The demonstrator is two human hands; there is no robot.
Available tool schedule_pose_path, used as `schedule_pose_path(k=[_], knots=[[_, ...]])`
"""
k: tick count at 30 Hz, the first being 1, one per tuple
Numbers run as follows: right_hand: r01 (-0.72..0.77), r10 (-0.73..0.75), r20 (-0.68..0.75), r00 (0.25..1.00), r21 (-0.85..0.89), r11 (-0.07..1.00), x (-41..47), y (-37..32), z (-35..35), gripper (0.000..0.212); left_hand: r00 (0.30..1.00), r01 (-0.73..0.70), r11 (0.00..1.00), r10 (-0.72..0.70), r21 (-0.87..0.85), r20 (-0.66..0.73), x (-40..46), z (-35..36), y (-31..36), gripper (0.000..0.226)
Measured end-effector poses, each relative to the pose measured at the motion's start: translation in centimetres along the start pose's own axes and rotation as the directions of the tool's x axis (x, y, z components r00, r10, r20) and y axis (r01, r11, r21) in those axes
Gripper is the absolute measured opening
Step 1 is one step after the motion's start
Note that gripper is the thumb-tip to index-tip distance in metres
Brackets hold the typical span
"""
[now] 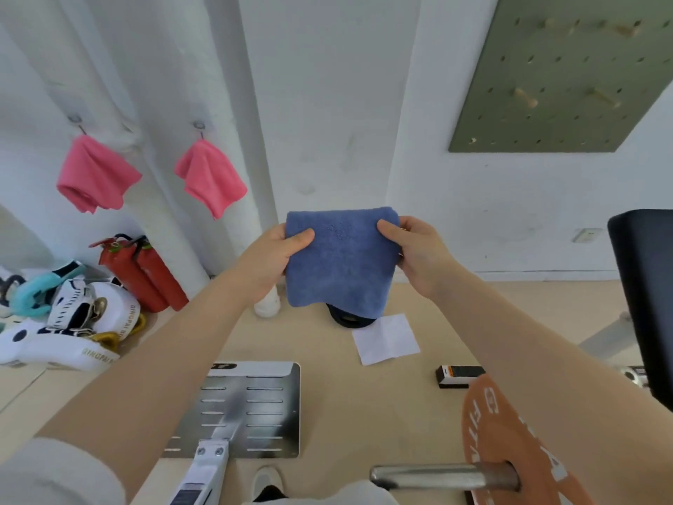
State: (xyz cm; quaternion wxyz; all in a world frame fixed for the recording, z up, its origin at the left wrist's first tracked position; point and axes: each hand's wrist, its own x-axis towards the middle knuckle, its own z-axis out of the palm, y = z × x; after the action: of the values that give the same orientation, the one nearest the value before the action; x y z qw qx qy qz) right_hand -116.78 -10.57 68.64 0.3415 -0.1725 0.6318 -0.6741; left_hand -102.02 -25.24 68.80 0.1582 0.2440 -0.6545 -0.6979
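Am holding folded blue cloth aloft, left hand and right hand each pinching upper corner. Fold apparently done; next: hanging on free hook or setting down.

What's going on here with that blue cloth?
A person holds a folded blue cloth up in front of them, the left hand pinching its left edge and the right hand its right edge. On the wall to the left, a pink cloth and a second pink cloth hang from hooks.
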Motion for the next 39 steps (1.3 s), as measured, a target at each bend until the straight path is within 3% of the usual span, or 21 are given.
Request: schedule_pose_path(k=[3, 5, 7, 9, 12, 14, 17, 21, 23, 25, 27, 29, 33, 36, 39], knots=[[-0.025, 0.026, -0.079, 0.997, 0.006, 1.000, 1.6, -0.6, 2.8, 0.011, 0.996, -0.079, 0.997, 0.078, -0.013, -0.045, 1.3, -2.3, 0.1, 0.016], [-0.161, 0.161, -0.068, 0.985, 0.005, 0.987, 2.8, -1.0, 4.5, 0.024, 0.990, -0.127, 0.991, 0.125, -0.029, -0.071, 1.9, -3.7, 0.4, 0.015], [-0.357, 0.354, 0.057, 0.933, 0.036, 0.933, 3.8, -1.3, 6.0, 0.044, 0.985, -0.163, 0.985, 0.159, -0.060, -0.066, 2.5, -5.4, 0.7, 0.019], [-0.445, 0.418, 0.198, 0.886, 0.120, 0.887, 4.7, -1.3, 7.3, 0.051, 0.983, -0.184, 0.980, 0.180, -0.080, -0.046, 2.8, -7.5, 1.1, 0.021], [-0.325, 0.270, 0.255, 0.928, 0.206, 0.923, 6.3, -1.4, 9.5, 0.033, 0.982, -0.184, 0.982, 0.182, -0.042, -0.041, 3.5, -10.9, 1.9, 0.019], [-0.179, 0.156, 0.128, 0.979, 0.191, 0.965, 7.3, -1.4, 11.4, 0.020, 0.980, -0.179, 0.984, 0.180, 0.016, -0.088, 4.0, -12.8, 2.4, 0.018], [0.016, -0.009, -0.050, 0.999, 0.146, 0.989, 8.6, -2.0, 14.1, 0.023, 0.961, -0.188, 0.977, 0.204, 0.097, -0.189, 4.8, -15.0, 3.4, 0.020], [0.117, -0.113, -0.047, 0.993, 0.095, 0.989, 9.7, -2.9, 17.1, 0.023, 0.926, -0.188, 0.976, 0.212, 0.107, -0.312, 6.2, -16.9, 4.8, 0.014], [0.162, -0.157, -0.067, 0.985, 0.088, 0.983, 10.1, -3.4, 18.2, 0.025, 0.892, -0.261, 0.959, 0.285, 0.114, -0.351, 6.7, -17.7, 5.7, 0.005], [0.179, -0.172, -0.057, 0.983, 0.145, 0.973, 10.5, -3.9, 19.2, 0.027, 0.901, -0.310, 0.947, 0.319, 0.078, -0.293, 7.1, -18.8, 6.4, 0.009], [0.141, -0.144, -0.005, 0.990, 0.235, 0.962, 10.8, -4.3, 20.0, 0.031, 0.925, -0.307, 0.951, 0.309, 0.044, -0.222, 7.4, -20.0, 6.9, 0.027], [0.103, -0.122, 0.054, 0.991, 0.267, 0.958, 11.0, -4.5, 20.5, 0.041, 0.936, -0.317, 0.948, 0.313, -0.001, -0.160, 7.6, -21.1, 7.3, 0.017], [0.126, -0.160, 0.205, 0.965, 0.169, 0.978, 10.7, -4.9, 21.0, 0.058, 0.962, -0.271, 0.955, 0.274, -0.119, 0.005, 7.9, -22.4, 7.7, 0.024], [0.119, -0.152, 0.297, 0.943, 0.126, 0.985, 10.2, -4.9, 21.3, 0.054, 0.970, -0.207, 0.972, 0.219, -0.114, 0.105, 8.1, -23.1, 7.0, 0.041], [0.037, -0.057, 0.298, 0.953, 0.072, 0.997, 10.4, -4.8, 21.4, 0.053, 0.976, -0.153, 0.974, 0.176, -0.168, 0.132, 8.0, -23.1, 6.5, 0.045]])
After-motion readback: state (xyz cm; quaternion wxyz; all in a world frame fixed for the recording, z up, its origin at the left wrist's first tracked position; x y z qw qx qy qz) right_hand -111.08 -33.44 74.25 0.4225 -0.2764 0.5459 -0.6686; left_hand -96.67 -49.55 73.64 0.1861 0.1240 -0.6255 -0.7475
